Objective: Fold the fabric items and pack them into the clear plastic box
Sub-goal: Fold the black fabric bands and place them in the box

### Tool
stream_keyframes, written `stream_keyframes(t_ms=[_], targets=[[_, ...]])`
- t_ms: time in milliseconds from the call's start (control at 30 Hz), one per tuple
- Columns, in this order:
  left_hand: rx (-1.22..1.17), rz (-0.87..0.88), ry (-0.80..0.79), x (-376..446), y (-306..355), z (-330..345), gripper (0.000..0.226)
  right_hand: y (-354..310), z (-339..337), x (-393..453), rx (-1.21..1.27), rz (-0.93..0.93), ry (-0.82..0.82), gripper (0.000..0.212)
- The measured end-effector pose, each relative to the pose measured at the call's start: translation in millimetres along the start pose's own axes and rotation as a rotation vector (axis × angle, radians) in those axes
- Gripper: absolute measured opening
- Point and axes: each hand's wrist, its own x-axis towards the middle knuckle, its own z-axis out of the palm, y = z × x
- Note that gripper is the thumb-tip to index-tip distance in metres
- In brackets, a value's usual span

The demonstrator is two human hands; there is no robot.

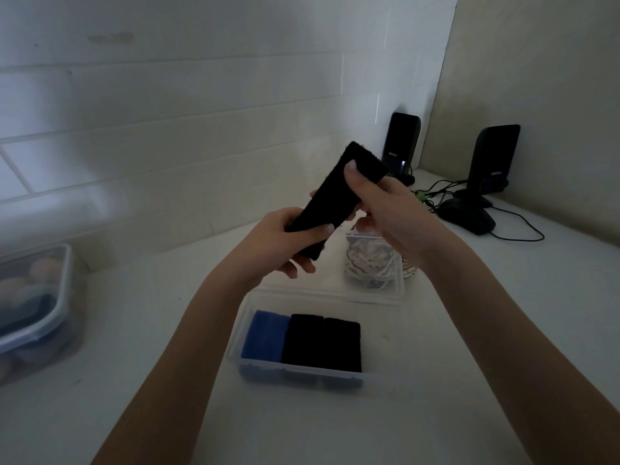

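A long black folded cloth (330, 196) is held up in the air above the table, tilted from lower left to upper right. My left hand (285, 243) grips its lower end and my right hand (385, 206) pinches its upper end. Below, the clear plastic box (302, 377) stands open on the white table and holds a blue folded cloth (265, 335) at its left and two black folded cloths (323, 342) beside it. The right part of the box has no cloth in it.
Behind the box lies a clear container with white crumpled fabric (369, 260). A lidded tub (33, 307) with coloured items stands at the left. Two black speakers (401, 142), (491, 159), a mouse (468, 216) and cables sit at the back right by the wall.
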Motion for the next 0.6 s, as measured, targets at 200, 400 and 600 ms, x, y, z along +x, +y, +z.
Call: stream_keyframes(t_ms=[200, 400, 600], targets=[[-0.183, -0.065, 0.078, 4, -3, -2, 0.042, -5, 2, -8, -0.069, -0.032, -0.154, 0.045], [-0.594, -0.112, -0.031, 12, -4, -10, 0.044, -7, -1, -11, -0.192, -0.152, -0.225, 0.013], [-0.867, -0.053, -0.195, 9, -2, -16, 0.048, -1, 1, -6, -0.244, -0.238, -0.273, 0.016]])
